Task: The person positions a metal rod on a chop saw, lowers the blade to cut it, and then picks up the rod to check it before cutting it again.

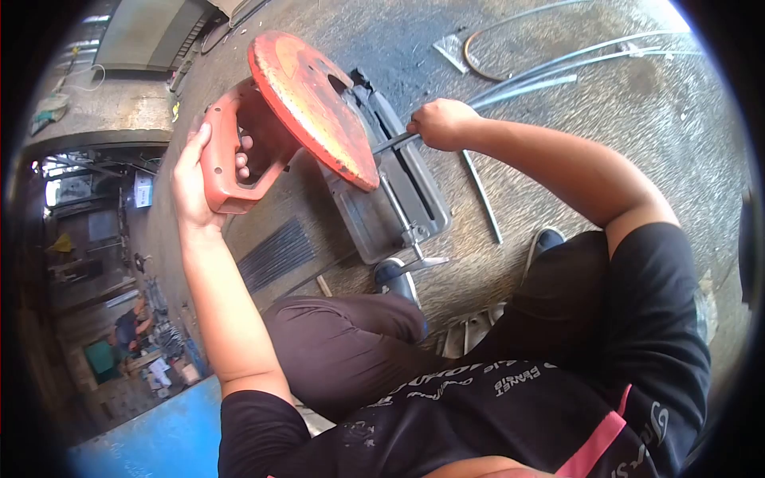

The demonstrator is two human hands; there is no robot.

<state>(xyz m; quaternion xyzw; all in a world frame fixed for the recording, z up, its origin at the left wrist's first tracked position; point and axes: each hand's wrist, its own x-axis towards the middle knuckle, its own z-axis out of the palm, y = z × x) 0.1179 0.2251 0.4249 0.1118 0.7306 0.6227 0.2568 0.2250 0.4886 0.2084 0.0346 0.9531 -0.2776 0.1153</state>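
A chop saw with a worn orange-red blade guard (319,99) stands on the floor in front of me, on a grey metal base (358,215). My left hand (194,179) is closed around the saw's red handle (231,179), its fingertips showing through the handle opening. My right hand (446,124) is a closed fist on a thin dark metal bar (396,143), which runs across the base towards the guard. The guard hides the bar's far end and the blade. A clamp screw with a crank handle (426,263) sits at the near end of the base.
Several dark rods (276,253) lie bundled left of the base. Long pale tubes (542,77) and a single rod (483,197) lie to the right. My shoe (396,280) is close to the crank. Another person (127,327) is far left, beyond a blue surface (163,434).
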